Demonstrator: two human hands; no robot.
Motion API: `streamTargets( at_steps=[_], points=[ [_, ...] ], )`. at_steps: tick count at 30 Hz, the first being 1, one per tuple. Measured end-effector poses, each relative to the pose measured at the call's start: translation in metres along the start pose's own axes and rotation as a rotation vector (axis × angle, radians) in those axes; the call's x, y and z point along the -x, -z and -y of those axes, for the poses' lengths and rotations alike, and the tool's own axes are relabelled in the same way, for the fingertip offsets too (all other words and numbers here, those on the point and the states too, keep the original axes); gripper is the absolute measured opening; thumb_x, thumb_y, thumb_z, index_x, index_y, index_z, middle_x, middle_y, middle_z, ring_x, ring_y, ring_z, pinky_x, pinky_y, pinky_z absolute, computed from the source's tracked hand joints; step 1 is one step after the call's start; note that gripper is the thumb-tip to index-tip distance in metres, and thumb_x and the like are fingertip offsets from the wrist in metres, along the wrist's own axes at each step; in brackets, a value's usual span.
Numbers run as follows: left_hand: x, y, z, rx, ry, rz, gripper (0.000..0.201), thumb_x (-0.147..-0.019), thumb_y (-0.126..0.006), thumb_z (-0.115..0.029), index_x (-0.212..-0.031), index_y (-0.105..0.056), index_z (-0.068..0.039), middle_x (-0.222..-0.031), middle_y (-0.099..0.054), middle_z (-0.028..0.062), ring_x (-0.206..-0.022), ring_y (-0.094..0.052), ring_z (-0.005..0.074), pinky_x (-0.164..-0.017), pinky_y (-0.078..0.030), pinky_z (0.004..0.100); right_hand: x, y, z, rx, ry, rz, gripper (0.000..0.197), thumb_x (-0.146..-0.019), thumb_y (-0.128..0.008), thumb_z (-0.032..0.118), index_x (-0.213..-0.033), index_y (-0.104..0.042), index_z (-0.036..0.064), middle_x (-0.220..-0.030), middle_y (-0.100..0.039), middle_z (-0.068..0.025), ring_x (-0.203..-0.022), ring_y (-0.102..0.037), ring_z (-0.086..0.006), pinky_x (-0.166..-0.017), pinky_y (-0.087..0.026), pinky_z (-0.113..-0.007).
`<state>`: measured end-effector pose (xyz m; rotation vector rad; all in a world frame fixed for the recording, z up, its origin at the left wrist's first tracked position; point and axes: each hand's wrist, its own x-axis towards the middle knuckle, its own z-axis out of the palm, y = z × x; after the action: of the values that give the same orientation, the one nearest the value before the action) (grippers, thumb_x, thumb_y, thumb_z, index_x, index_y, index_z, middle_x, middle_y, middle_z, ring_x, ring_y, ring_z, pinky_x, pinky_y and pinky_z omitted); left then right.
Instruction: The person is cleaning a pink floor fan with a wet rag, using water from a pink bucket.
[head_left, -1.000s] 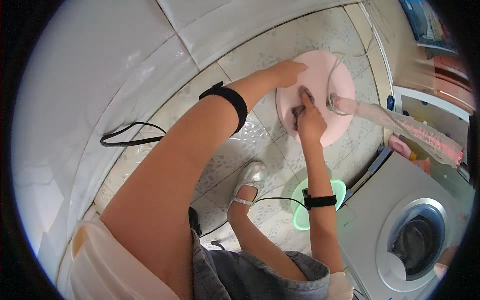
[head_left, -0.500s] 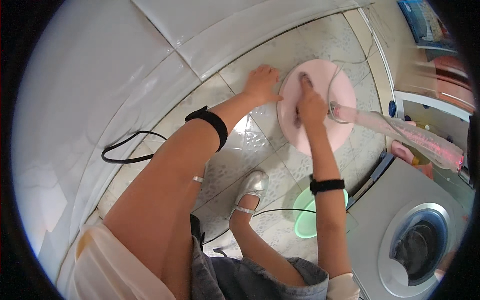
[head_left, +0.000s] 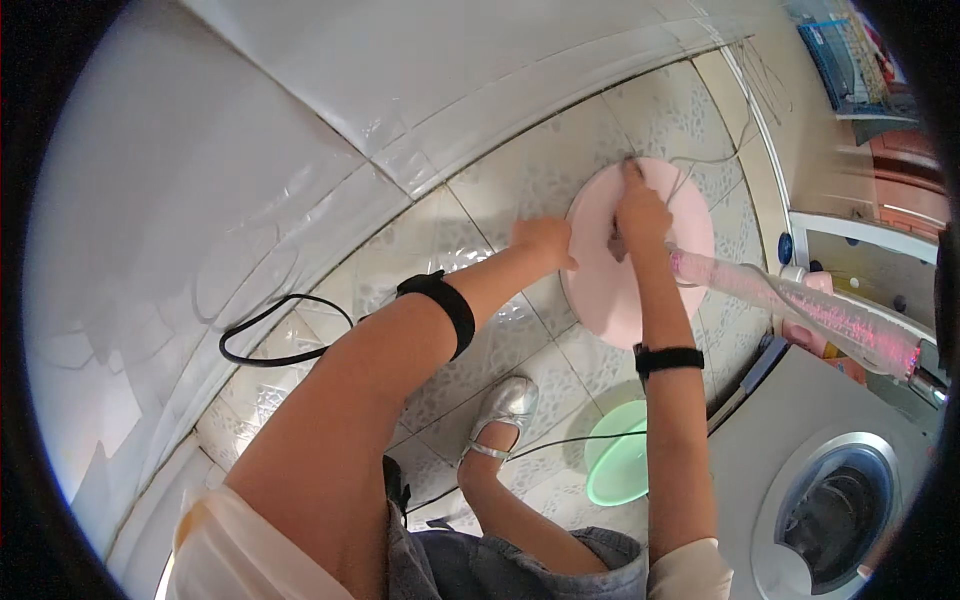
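A round pink base (head_left: 590, 290) lies on the tiled floor, with a pole (head_left: 800, 310) wrapped in clear plastic slanting away from it to the right. On top of the base, my right hand (head_left: 642, 215) presses down a small dark grey cloth (head_left: 618, 245), its index finger reaching toward the far rim. Most of the cloth is hidden beneath the hand. At the left rim of the base, my left hand (head_left: 545, 245) is closed against the edge, slightly blurred, thumb toward the base. A thin grey cord (head_left: 700, 160) runs over the far side of the base.
A light green basin (head_left: 618, 475) sits by my right forearm. The grey washing machine (head_left: 740, 470) with its round door stands at lower right, an open shelf (head_left: 860, 250) beyond it. White tiled wall (head_left: 290, 130) bounds the left. A black cable (head_left: 560, 440) crosses the floor near my silver shoe (head_left: 508, 410).
My left hand has gone from spread fingers beside the base to closed at its rim. My right hand has shifted across the base with the cloth. The whole view has moved slightly.
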<state>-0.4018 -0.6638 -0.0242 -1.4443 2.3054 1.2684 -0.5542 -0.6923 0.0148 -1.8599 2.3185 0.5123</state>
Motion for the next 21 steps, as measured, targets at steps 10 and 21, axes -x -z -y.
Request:
streamTargets(
  at_steps=[10, 21],
  points=[
    [0.005, 0.002, -0.002, 0.000, -0.006, 0.053, 0.039, -0.067, -0.067, -0.045, -0.087, -0.066, -0.011, -0.088, -0.065, 0.0087, -0.088, -0.061, 0.0280, -0.071, -0.047, 0.0439, 0.027, -0.003, 0.006, -0.106, -0.139, 0.059, 0.054, -0.079, -0.050, 0.017, -0.131, -0.036, 0.0170, -0.096, -0.062, -0.0144, -0.079, -0.063, -0.0298, -0.065, -0.049, -0.043],
    [0.002, 0.003, -0.007, -0.051, 0.023, 0.130, 0.043, -0.071, -0.064, -0.044, -0.099, -0.063, -0.012, -0.097, -0.063, 0.0099, -0.092, -0.060, 0.0273, -0.075, -0.046, 0.0435, 0.160, -0.067, -0.034, -0.181, -0.524, 0.161, 0.074, -0.080, -0.047, 0.020, -0.140, -0.004, 0.0161, -0.102, -0.060, -0.0168, -0.083, -0.061, -0.0340, -0.069, -0.046, -0.046]
  ],
)
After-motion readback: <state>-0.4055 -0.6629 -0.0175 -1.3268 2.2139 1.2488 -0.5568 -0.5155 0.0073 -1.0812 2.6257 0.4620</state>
